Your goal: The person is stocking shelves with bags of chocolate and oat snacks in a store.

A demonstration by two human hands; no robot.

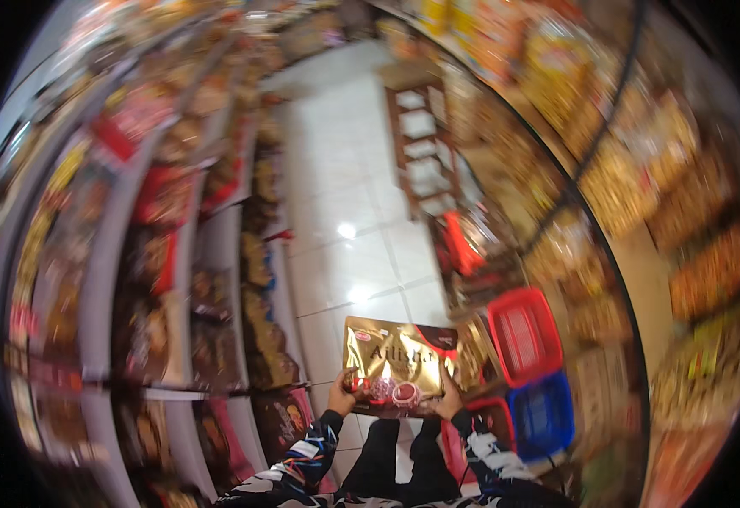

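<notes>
A gold foil sweets packet (395, 359) with a dark red corner and pictures of round sweets lies across both my hands, its printed front facing up. My left hand (343, 395) grips its lower left corner. At the lower right edge, my right hand (449, 395) pinches it with the thumb on top. The packet is held over the tiled aisle floor, just ahead of my dark trousers (373, 457). Its underside is hidden.
Tiered shelves of packaged sweets (154, 330) line the left. Beside my right arm are a red plastic basket (525, 336) and a blue basket (541, 416). A brown slotted rack (417, 146) borders the white tiled floor (338, 178). Bagged snacks (624, 178) fill the right shelves.
</notes>
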